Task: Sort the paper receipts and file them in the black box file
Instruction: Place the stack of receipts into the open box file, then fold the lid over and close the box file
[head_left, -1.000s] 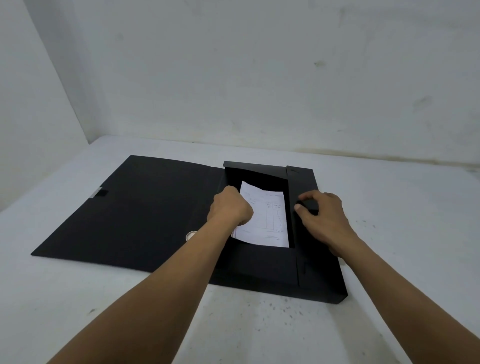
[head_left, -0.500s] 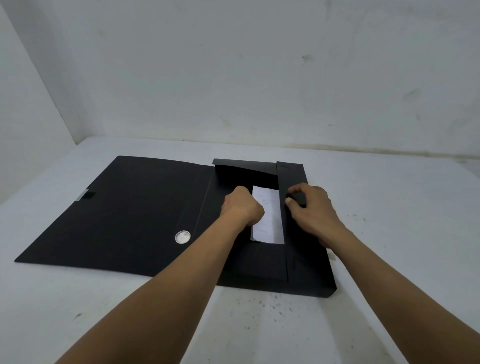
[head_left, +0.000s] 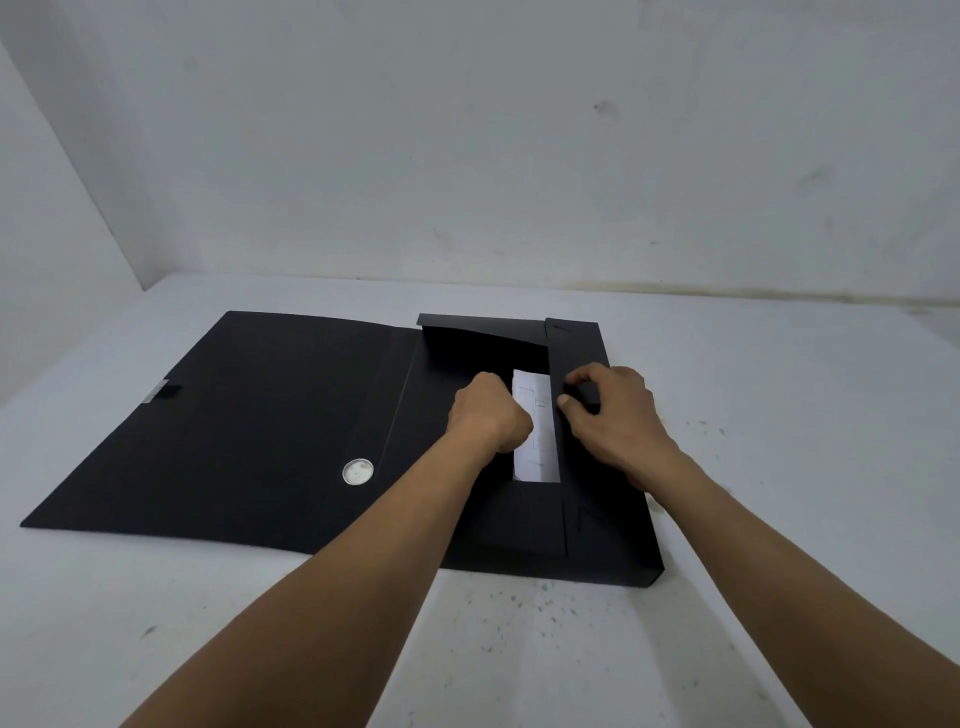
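The black box file (head_left: 260, 415) lies open on the white table, its cover spread flat to the left. White paper receipts (head_left: 540, 441) lie inside the tray, only a narrow strip showing between my hands. My left hand (head_left: 491, 415) is a closed fist resting in the tray over the left part of the receipts. My right hand (head_left: 613, 415) pinches the file's right inner flap (head_left: 576, 364) at its edge, folded partly over the receipts. A near flap (head_left: 519, 514) covers their lower part.
A round silver-white finger hole ring (head_left: 358, 472) sits by the file's spine. A closure tab (head_left: 161, 391) is at the cover's left edge. The white table (head_left: 779, 415) meets grey walls behind and at the left.
The right flap has moved left over the receipts, leaving a narrower strip of paper showing. My left fist has shifted slightly right with it. The view has drifted a little.
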